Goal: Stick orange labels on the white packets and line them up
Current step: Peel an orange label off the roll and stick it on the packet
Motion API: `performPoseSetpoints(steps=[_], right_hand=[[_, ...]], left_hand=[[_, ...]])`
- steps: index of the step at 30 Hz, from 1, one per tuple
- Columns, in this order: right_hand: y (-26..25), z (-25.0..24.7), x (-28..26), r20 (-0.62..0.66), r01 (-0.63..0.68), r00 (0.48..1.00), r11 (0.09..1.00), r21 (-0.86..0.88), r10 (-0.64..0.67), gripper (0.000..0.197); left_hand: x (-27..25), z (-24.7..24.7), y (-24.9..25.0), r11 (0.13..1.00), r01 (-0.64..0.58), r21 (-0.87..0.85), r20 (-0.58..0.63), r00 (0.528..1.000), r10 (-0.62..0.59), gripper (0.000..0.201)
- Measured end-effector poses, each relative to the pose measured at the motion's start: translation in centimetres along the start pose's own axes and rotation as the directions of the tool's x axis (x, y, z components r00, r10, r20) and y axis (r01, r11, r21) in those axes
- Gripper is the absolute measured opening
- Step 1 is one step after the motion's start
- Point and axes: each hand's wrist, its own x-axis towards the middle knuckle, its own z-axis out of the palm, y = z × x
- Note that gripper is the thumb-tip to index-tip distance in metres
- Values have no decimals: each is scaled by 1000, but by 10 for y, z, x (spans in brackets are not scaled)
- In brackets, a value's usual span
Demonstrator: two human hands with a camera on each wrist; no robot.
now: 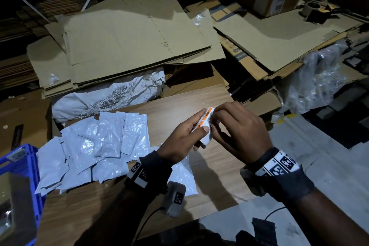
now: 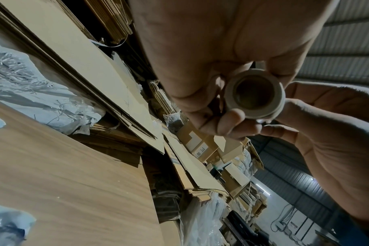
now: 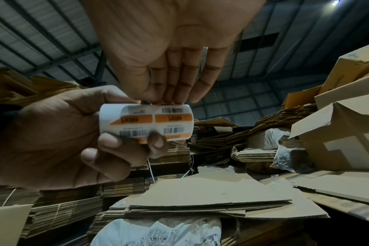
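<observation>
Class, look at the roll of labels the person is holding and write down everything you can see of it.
The roll of labels is a small white roll wound on a hollow brownish core, seen end-on from the left wrist. Its paper-like labels carry an orange band, barcodes and dark print. The left hand grips it above the wooden table, thumb on its face. The right hand's fingers touch its upper edge, seemingly picking at a label.
</observation>
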Motion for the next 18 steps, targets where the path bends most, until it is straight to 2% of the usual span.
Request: performPoseSetpoints(steps=[7, 11, 18], right_hand=[[5, -1, -3, 26, 4, 1000, 1000, 0, -4, 16], [8, 0, -6, 50, -20, 999, 1000, 22, 19, 15], [9, 3, -8, 52, -60, 997, 993, 106, 54, 10]], left_hand=[[1, -4, 5, 996, 16, 88, 1, 1000, -16, 67], [2, -3, 4, 993, 4, 116, 23, 1000, -6, 65], [2, -2, 4, 998, 5, 57, 20, 1000, -6, 70]])
